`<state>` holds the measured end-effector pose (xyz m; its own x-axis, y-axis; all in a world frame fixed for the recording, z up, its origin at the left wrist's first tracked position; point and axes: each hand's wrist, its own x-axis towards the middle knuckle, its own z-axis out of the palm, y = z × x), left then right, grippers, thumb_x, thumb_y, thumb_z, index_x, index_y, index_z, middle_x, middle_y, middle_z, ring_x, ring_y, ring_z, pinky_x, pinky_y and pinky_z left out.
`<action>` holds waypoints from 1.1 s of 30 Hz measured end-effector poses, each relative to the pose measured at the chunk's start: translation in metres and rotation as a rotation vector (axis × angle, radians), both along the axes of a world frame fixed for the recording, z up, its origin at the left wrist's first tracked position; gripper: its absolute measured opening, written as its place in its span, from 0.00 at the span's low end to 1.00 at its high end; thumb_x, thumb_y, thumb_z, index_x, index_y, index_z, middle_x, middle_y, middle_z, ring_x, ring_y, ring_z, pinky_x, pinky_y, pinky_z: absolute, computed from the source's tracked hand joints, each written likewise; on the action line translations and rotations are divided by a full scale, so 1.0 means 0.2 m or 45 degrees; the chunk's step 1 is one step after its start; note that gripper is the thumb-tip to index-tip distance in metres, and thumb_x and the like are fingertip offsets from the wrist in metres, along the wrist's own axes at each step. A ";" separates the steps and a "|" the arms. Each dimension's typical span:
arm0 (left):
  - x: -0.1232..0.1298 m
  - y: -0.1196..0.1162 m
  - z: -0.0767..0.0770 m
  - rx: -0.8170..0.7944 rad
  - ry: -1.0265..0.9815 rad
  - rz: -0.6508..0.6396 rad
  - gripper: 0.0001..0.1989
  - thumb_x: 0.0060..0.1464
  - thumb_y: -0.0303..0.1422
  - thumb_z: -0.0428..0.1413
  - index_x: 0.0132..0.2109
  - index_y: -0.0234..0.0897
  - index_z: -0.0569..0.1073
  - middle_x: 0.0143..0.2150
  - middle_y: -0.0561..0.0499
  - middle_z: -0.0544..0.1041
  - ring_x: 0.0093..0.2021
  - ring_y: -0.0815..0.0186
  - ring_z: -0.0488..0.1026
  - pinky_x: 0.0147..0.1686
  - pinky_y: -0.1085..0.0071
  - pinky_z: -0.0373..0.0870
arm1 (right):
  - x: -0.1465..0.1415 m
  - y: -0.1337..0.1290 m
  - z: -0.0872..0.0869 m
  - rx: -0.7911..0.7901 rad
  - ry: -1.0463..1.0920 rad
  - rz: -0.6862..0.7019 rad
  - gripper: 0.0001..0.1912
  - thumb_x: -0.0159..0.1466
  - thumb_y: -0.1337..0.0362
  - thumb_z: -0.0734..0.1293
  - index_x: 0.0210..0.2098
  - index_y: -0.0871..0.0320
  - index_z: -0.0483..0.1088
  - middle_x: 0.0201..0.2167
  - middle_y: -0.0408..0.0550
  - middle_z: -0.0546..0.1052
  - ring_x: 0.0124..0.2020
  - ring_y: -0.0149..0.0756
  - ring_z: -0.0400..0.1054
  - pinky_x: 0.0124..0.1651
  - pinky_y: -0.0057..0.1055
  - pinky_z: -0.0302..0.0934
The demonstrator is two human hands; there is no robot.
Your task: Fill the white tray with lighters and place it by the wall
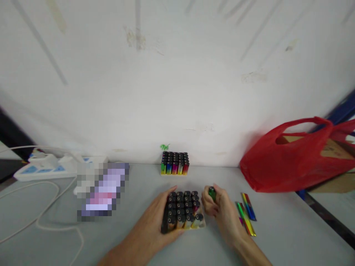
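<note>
A tray of black-topped lighters (181,210) stands on the grey table, and my left hand (156,218) is wrapped round its left side. Just right of that tray, my right hand (222,210) is closed on a green lighter (212,193) with a dark top. The tray's lighters stand upright in rows, and one near the right edge shows a reddish body. Shiny multicoloured strips (246,218) lie on the table to the right of my right hand, partly beside the wrist.
A second block of colourful lighters (175,163) stands near the wall. At the right is a red bag (288,159) with cardboard inside. To the left lie a blurred-out phone (107,190), a white power strip (55,169) and white cables (50,228).
</note>
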<state>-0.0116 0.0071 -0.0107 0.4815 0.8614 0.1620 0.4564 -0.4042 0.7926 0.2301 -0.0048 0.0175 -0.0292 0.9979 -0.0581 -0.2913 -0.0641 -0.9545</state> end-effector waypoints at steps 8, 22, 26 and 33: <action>0.00 0.00 0.01 -0.002 -0.033 0.021 0.46 0.55 0.32 0.72 0.76 0.48 0.62 0.75 0.43 0.72 0.73 0.43 0.71 0.75 0.45 0.65 | 0.01 -0.01 -0.04 0.037 0.072 -0.003 0.29 0.69 0.41 0.64 0.22 0.51 0.54 0.21 0.34 0.49 0.23 0.31 0.37 0.25 0.32 0.38; 0.00 0.01 -0.01 0.020 -0.044 0.019 0.47 0.55 0.38 0.73 0.77 0.53 0.62 0.75 0.45 0.72 0.72 0.41 0.72 0.75 0.45 0.66 | 0.00 -0.05 0.10 0.440 -0.388 -0.128 0.19 0.77 0.48 0.68 0.37 0.54 0.78 0.37 0.46 0.71 0.41 0.39 0.67 0.45 0.33 0.60; 0.00 0.00 0.00 0.026 -0.044 0.008 0.46 0.56 0.37 0.72 0.77 0.50 0.62 0.75 0.44 0.73 0.72 0.41 0.72 0.74 0.45 0.68 | 0.04 -0.06 0.11 0.426 -0.504 0.007 0.17 0.75 0.48 0.71 0.40 0.53 0.84 0.36 0.46 0.71 0.39 0.41 0.67 0.44 0.35 0.60; 0.00 0.01 -0.01 0.022 -0.069 -0.011 0.46 0.56 0.36 0.72 0.77 0.52 0.62 0.75 0.45 0.72 0.72 0.41 0.71 0.75 0.44 0.66 | 0.06 -0.07 0.09 0.456 -0.662 0.133 0.12 0.72 0.51 0.75 0.45 0.52 0.86 0.29 0.42 0.70 0.34 0.39 0.65 0.43 0.36 0.58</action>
<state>-0.0123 0.0090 -0.0130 0.4791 0.8539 0.2032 0.4091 -0.4220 0.8091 0.2415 -0.0186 0.0360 -0.1851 0.9515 0.2458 0.2063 0.2822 -0.9369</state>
